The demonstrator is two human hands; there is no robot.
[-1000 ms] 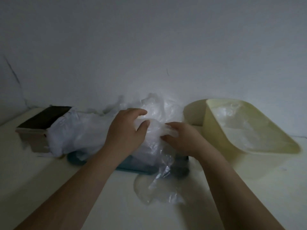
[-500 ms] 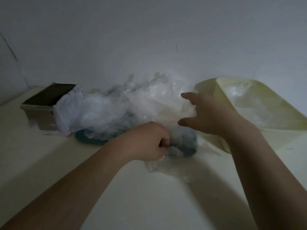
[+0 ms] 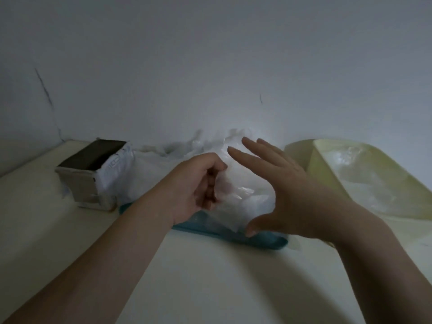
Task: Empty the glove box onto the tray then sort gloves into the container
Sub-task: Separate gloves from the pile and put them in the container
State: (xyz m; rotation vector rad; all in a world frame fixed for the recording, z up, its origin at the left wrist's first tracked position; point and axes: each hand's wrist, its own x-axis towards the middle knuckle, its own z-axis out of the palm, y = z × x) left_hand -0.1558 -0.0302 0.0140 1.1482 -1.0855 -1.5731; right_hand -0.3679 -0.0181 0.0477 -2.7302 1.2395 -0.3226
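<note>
Cream table (image 3: 210, 281) runs under both forearms. Pale yellow container (image 3: 301, 155) sits right of the grip, just past the right hand (image 3: 287, 190), tilted with its open side toward the camera; some clear film (image 3: 364, 181) lies inside it. Heap of clear gloves (image 3: 245, 192) sits right at the grip and spreads behind and to the left of it, piled on the teal tray (image 3: 264, 242). The tray's front edge shows below and right of the grip. Glove box (image 3: 81, 185) stands well left of the grip on the table, dark top, white torn flap on the side toward the heap. Left hand (image 3: 196, 185) has its fingers curled, thumb on top, pinching the near edge of the clear gloves. Right hand is spread flat, fingers straight, palm facing the heap, thumb low by the tray edge; contact with the film unclear, frame is dim.
</note>
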